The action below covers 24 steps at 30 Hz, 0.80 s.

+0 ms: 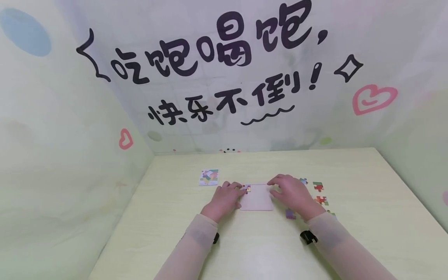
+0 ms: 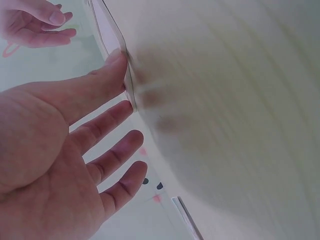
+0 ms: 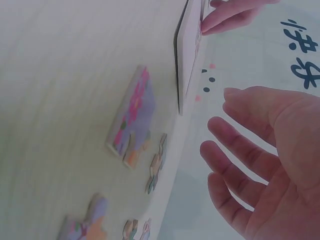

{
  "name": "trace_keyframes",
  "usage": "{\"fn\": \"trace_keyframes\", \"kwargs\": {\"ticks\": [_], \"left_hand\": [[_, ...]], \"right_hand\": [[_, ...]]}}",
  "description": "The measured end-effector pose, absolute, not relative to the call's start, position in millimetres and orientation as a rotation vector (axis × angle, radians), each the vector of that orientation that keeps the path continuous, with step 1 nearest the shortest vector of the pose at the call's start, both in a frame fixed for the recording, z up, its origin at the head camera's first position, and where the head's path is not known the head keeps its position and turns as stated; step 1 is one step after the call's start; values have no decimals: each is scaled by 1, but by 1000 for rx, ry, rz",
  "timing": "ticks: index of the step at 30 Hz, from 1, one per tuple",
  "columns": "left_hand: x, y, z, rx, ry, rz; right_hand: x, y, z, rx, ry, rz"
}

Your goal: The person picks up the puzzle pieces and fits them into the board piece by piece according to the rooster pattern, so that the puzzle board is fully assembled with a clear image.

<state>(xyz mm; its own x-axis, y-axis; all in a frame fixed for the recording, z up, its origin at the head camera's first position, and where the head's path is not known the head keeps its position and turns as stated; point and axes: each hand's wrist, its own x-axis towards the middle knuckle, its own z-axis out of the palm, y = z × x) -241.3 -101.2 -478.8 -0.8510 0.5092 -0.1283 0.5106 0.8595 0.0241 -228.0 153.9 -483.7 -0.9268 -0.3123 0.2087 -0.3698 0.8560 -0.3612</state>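
A white square puzzle board [image 1: 257,200] lies mid-table, with a small colourful puzzle piece [image 1: 248,189] at its far left corner. My left hand [image 1: 226,199] is at the board's left side, its index fingertip beside the piece. In the left wrist view, the thumb [image 2: 112,70] touches the board's edge and the other fingers extend fairly straight. My right hand [image 1: 292,193] hovers about the board's far right corner, and the right wrist view shows its fingers [image 3: 240,145] loosely bent around nothing. A purple puzzle piece [image 3: 135,112] lies near that hand.
Several loose puzzle pieces [image 1: 318,186] lie right of the board, some partly hidden by the right hand and forearm. A square picture card [image 1: 209,177] lies at the back left. Printed wall sheeting [image 1: 241,116] encloses the table [image 1: 259,245] at the back and sides.
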Motion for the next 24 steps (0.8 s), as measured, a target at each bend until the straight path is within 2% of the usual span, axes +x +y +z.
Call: {"fn": "trace_keyframes", "kwargs": {"ticks": [24], "left_hand": [[-242, -101, -479, 811, 2900, 3]], "right_hand": [[-226, 171, -475, 412, -2919, 687]]}}
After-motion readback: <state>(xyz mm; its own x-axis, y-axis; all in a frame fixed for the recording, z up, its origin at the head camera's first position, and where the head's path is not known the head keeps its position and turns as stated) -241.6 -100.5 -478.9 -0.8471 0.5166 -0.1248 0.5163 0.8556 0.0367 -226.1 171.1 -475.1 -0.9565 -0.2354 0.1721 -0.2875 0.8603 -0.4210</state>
